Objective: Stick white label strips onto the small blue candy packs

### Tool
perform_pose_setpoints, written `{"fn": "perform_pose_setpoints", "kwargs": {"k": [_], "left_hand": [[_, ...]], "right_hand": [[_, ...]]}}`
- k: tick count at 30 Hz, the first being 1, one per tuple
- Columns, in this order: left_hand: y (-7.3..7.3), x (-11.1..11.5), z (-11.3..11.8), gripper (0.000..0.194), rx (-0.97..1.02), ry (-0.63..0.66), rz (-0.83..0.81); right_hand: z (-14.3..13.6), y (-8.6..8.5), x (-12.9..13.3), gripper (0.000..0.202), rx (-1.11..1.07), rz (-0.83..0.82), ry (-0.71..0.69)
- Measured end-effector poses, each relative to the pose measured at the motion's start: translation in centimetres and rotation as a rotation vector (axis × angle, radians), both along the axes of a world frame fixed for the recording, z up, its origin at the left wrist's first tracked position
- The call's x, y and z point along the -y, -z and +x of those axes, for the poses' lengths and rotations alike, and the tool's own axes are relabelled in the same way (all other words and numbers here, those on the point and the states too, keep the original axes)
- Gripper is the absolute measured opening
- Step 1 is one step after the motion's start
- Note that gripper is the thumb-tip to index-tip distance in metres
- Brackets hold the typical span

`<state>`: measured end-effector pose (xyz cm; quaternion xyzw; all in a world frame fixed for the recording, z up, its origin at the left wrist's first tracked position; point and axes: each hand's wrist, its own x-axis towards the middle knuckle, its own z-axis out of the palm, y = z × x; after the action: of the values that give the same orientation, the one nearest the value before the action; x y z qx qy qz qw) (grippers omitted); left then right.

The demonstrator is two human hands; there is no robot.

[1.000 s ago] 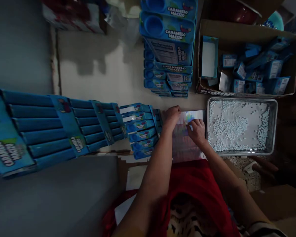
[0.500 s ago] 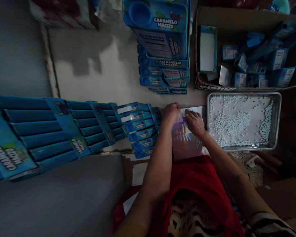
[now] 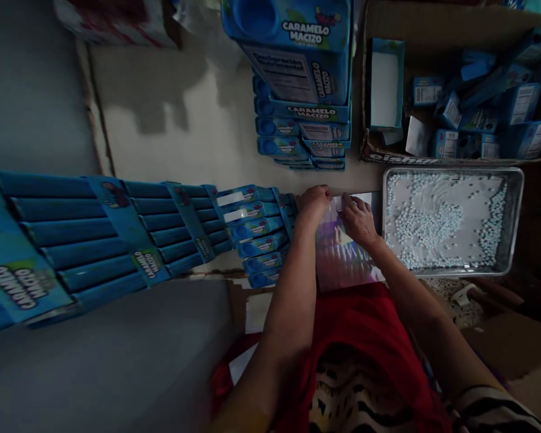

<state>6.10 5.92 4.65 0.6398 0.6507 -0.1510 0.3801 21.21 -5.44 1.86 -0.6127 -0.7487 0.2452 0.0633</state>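
A shiny, rainbow-tinted sheet of stickers (image 3: 347, 264) lies flat in front of me, with pale rectangles along its far part. My left hand (image 3: 314, 204) is closed at the sheet's far left edge, its fingertips pressed together. On the sheet's upper right, my right hand (image 3: 359, 221) has its fingers bent and drawn together; whatever they pinch is too small to make out. Left of my left hand stands a row of blue candy boxes (image 3: 258, 228), and two of them carry white strips (image 3: 235, 214) on their ends.
A metal tray (image 3: 520, 222) of small pale-blue balls stands right of the sheet. Behind it is a cardboard box (image 3: 367, 141) with blue cartons inside. Stacked candy boxes (image 3: 297, 66) rise at the back. More packed blue boxes (image 3: 90, 240) stretch left along the table edge.
The view has shifted slightly, so things at the right sit further right. My right hand has shifted a little on the sheet; my left hand stays at the edge.
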Motion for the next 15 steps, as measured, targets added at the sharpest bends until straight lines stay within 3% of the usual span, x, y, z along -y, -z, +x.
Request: {"fn": "perform_pose_setpoints", "kwargs": {"k": [7, 15], "left_hand": [[0.2, -0.1, 0.2, 0.015, -0.001, -0.018, -0.014], [0.7, -0.4, -0.1, 0.018, -0.007, 0.029, -0.036]], "right_hand": [[0.1, 0.2, 1.3, 0.029, -0.014, 0.031, 0.025], [0.9, -1.1, -1.1, 0.028, 0.042, 0.012, -0.078]]}}
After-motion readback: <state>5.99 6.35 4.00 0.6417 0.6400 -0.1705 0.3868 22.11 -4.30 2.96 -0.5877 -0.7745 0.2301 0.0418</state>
